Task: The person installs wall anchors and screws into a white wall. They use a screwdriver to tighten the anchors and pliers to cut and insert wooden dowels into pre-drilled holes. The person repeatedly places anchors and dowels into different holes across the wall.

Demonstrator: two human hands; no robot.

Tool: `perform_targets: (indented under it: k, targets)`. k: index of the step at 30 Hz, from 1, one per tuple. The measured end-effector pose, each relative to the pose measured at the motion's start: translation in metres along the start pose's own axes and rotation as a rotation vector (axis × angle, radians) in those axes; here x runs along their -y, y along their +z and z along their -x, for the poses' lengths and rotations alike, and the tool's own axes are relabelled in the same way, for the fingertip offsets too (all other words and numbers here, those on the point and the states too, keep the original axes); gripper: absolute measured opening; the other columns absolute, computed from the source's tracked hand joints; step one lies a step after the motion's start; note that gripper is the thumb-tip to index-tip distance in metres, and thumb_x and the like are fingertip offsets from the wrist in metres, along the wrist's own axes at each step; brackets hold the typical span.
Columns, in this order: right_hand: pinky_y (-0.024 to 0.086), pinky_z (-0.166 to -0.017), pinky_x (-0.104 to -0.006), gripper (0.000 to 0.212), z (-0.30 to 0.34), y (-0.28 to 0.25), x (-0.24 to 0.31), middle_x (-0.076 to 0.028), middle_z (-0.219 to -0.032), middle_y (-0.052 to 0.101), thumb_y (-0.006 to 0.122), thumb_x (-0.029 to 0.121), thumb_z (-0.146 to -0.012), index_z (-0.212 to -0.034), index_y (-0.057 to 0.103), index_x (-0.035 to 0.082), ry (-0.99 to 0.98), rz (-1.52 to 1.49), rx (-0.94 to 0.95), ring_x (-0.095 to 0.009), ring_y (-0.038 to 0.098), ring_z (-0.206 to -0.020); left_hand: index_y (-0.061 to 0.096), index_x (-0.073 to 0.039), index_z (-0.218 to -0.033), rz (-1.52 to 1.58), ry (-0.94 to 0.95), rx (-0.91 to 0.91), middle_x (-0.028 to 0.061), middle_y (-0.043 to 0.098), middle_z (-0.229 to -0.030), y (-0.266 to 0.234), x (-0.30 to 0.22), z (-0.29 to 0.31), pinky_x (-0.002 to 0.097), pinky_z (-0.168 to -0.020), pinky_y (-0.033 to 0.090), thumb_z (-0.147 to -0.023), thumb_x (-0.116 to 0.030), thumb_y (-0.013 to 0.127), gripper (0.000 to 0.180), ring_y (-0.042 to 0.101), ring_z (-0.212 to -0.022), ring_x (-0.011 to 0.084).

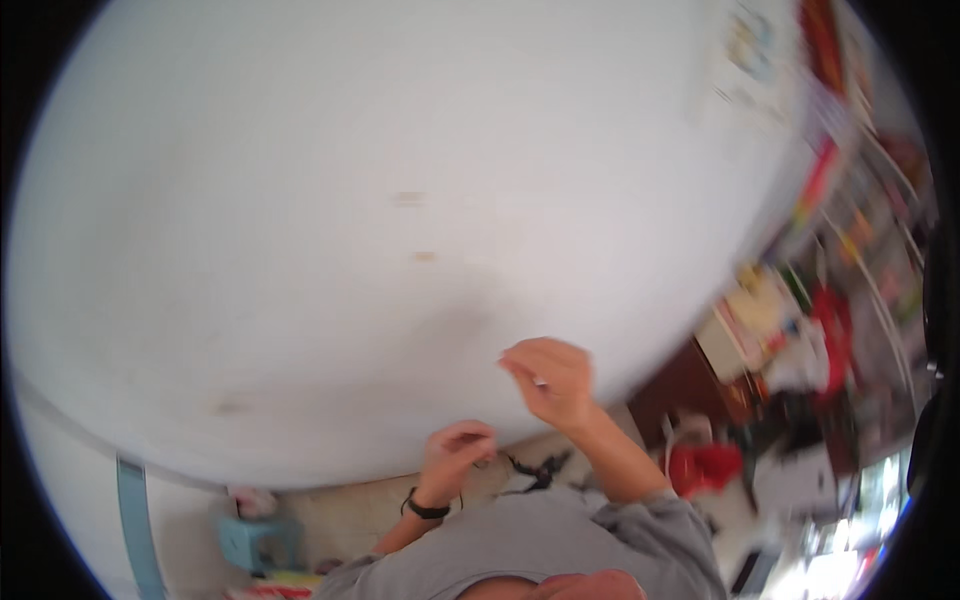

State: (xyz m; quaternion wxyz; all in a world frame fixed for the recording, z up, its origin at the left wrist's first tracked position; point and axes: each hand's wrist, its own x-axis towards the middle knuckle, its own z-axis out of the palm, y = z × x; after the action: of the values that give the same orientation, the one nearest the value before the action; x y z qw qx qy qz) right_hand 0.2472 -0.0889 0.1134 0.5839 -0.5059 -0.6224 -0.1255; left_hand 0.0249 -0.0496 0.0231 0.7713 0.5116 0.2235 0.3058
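My right hand [556, 382] is raised in front of a large white wall [250, 200]. Its thumb and fingertips are pinched together, and a small pale glint shows between them, too small to name. Lower and to the left, my left hand [455, 462] is held closer to my body with its fingers curled in toward the thumb. Whatever it may hold is hidden. A black band [428, 507] circles the left wrist. The two hands are apart, and neither clearly touches the wall. Motion blurs the picture.
Small marks [425, 257] dot the wall. A pale blue stool [258, 540] with something on it stands at the lower left. Cluttered shelves [865, 215], a dark brown cabinet [690, 395] and a red object [705, 466] fill the right. Something dark [543, 470] lies on the floor.
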Motion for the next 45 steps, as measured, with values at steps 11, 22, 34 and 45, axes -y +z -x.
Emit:
perform_targets:
  k: [11,22,34,45]
  targets:
    - [0.060,-0.076,-0.0382,0.019,0.458,-0.235,-0.180,-0.015,-0.084,0.078,0.074,0.010,-0.083,-0.100,0.081,0.005,1.336,0.587,-0.125,-0.026,0.077,-0.079,0.070,0.005,-0.108,-0.192,-0.195,-0.028,0.0101,0.069,-0.091,0.107,0.083,-0.046,0.0327,-0.075,0.051,-0.095,0.002,0.066,0.015,0.064,-0.082,0.0193]
    - [0.059,-0.080,-0.0456,0.020,0.493,-0.469,-0.358,-0.016,-0.096,0.078,0.072,0.023,-0.091,-0.104,0.082,0.013,1.402,0.985,-0.582,-0.039,0.074,-0.090,0.070,0.003,-0.111,-0.430,-0.458,0.014,0.0091,0.069,-0.095,0.260,0.128,-0.124,0.0325,-0.080,0.051,-0.097,-0.001,0.065,0.015,0.064,-0.087,0.0189]
    - [0.059,-0.076,-0.0508,0.022,0.477,-0.512,-0.408,-0.011,-0.100,0.078,0.065,0.033,-0.098,-0.111,0.080,0.025,1.367,1.134,0.111,-0.037,0.074,-0.091,0.070,0.005,-0.111,-0.387,-0.448,-0.147,0.0096,0.070,-0.096,0.314,0.152,-0.111,0.0325,-0.082,0.053,-0.097,-0.001,0.067,0.015,0.065,-0.088,0.0187]
    - [0.062,-0.075,-0.0482,0.035,0.517,-0.516,-0.433,-0.016,-0.109,0.077,0.056,0.035,-0.108,-0.120,0.072,0.006,1.577,1.065,0.398,-0.033,0.075,-0.090,0.075,-0.003,-0.116,-0.356,-0.384,-0.032,0.0021,0.074,-0.102,0.286,0.156,-0.103,0.0263,-0.082,0.057,-0.101,-0.013,0.072,0.018,0.068,-0.090,0.0083]
